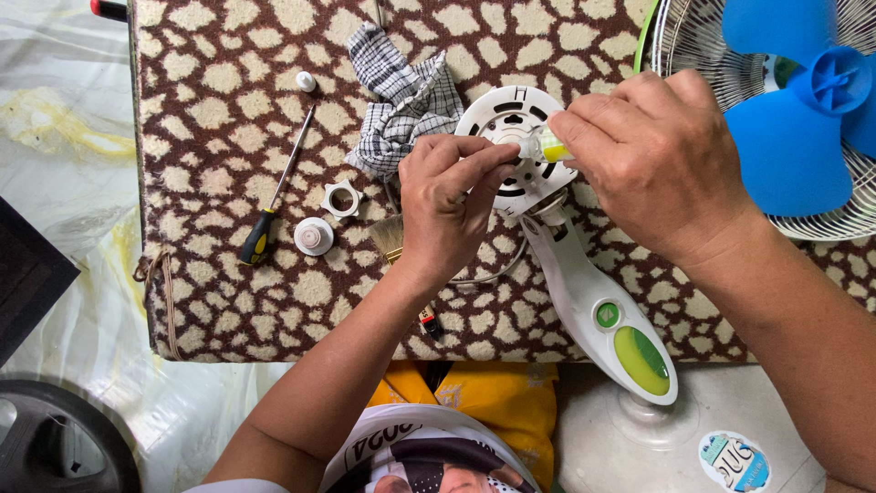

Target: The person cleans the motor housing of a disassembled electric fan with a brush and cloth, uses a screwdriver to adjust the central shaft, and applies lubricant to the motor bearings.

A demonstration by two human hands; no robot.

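Note:
A white round fan motor housing (497, 114) lies on a brown spotted mat (219, 119), joined to a white stand arm (584, 297) with green buttons. My right hand (652, 155) pinches a small clear bottle with yellow liquid (546, 146), its tip pointing at the housing's centre. My left hand (447, 201) rests on the housing, thumb and forefinger pinched at the bottle's tip. What lies between those fingers is hidden.
A checked cloth (401, 96) lies behind my left hand. A screwdriver (274, 196), a white cap (314, 236), a white nut (342, 198), a small white knob (306, 81) and a brush (388, 236) are to the left. Blue fan blades in a wire guard (794, 119) stand right.

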